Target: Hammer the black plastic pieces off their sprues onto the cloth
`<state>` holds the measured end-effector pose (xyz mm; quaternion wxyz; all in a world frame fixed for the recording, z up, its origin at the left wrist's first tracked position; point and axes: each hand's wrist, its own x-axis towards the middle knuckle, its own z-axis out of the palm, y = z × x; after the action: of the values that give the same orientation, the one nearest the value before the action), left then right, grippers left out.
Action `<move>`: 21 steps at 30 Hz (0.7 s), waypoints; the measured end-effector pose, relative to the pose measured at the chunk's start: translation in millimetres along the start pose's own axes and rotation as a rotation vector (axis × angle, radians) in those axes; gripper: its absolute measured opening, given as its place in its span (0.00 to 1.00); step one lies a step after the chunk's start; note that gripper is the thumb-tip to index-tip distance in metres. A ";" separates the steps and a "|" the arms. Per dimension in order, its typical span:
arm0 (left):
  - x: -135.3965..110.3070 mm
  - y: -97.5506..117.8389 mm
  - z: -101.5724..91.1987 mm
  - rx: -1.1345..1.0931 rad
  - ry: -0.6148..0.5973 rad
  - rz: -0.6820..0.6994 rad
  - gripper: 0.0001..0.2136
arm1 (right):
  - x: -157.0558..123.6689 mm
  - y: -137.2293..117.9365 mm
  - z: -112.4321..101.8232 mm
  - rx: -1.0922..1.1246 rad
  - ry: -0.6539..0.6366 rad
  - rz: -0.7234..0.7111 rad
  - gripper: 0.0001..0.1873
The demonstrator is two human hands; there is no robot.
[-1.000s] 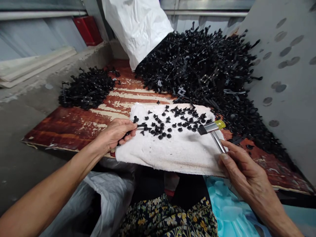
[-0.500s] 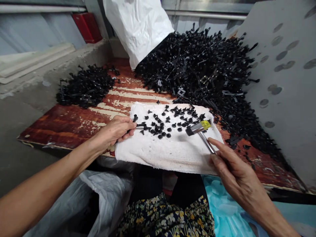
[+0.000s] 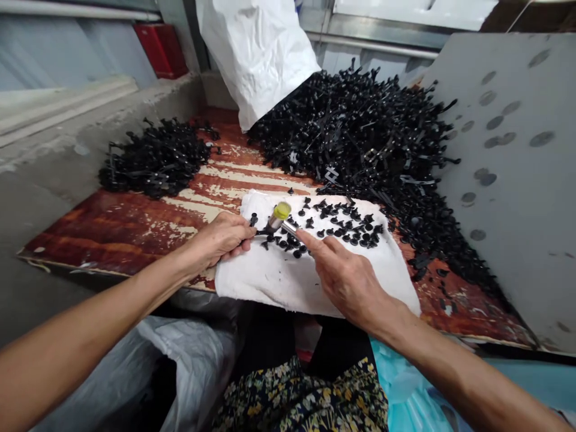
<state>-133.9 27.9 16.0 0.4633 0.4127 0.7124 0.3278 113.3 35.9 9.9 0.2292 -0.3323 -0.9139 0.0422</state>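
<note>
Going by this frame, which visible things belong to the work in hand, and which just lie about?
In the work:
- left hand, holding a black part
- right hand, holding a hammer
- white cloth
- small black studs
- probably both black piles

Apparently just lying about:
- red box
- pale boards

Left fingers (image 3: 242, 233) pinched, right fingers (image 3: 312, 243) curled, forearms (image 3: 139, 293) angled inward

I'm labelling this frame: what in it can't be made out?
In the head view:
Black part: partly hidden by the left hand.
Hammer: its grip is covered by the right hand.
White bag: its top is cut off by the upper edge.
</note>
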 end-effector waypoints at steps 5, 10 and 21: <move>2.7 -5.5 -2.0 0.018 -0.027 0.034 0.13 | 0.9 -2.4 0.9 0.052 0.159 0.001 0.31; 5.0 -9.5 -2.7 0.048 -0.012 0.035 0.12 | 1.9 -3.4 1.0 -0.086 0.040 -0.061 0.29; 4.2 -8.0 -0.8 0.117 0.002 0.030 0.13 | 0.1 -2.5 1.9 -0.088 0.053 -0.047 0.30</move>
<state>-137.9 28.0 7.8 0.4329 0.4493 0.7245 0.2930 111.0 34.1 8.8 0.2394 -0.3214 -0.9161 -0.0122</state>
